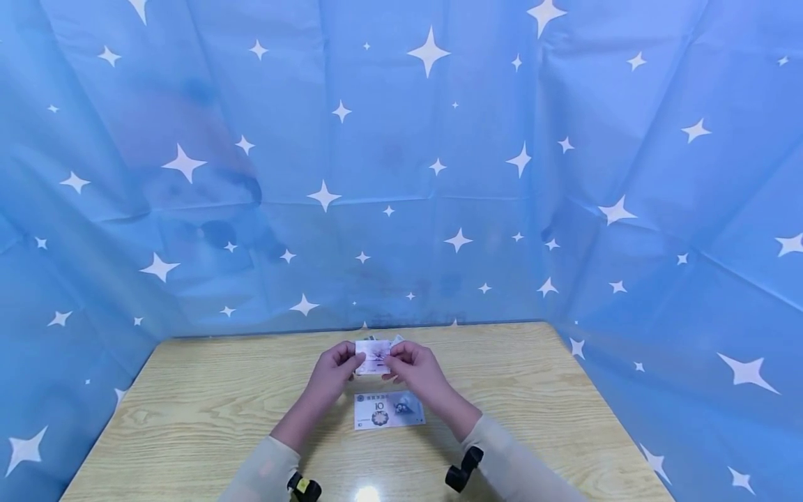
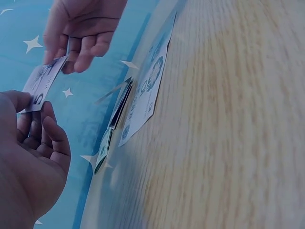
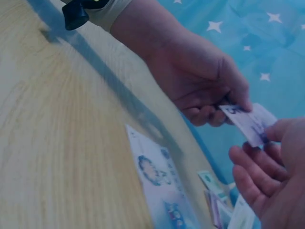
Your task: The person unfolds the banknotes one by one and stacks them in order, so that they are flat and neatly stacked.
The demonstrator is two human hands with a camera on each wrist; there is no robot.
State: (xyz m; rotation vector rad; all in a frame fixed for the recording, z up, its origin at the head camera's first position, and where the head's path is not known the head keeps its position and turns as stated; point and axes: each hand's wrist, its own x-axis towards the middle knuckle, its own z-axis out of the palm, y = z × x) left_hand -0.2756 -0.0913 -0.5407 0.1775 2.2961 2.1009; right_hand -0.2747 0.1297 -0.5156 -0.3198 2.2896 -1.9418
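Observation:
Both hands pinch a small purple-white banknote (image 1: 373,357), raised above the far part of the table; it looks short, as if folded. A figure 5 shows on this banknote (image 2: 44,86) in the left wrist view. My left hand (image 1: 335,369) grips its left edge between thumb and fingers. At the right edge, my right hand (image 1: 417,366) pinches it with the thumb on top. Nearer to me, a ten banknote (image 1: 389,410) lies flat on the table, touched by neither hand.
Beyond the ten note, several folded notes (image 2: 112,126), one greenish, rest on the wooden table (image 1: 219,411); in the head view the hands mostly hide them. A blue cloth with white stars (image 1: 389,258) hangs behind and at both sides of the table.

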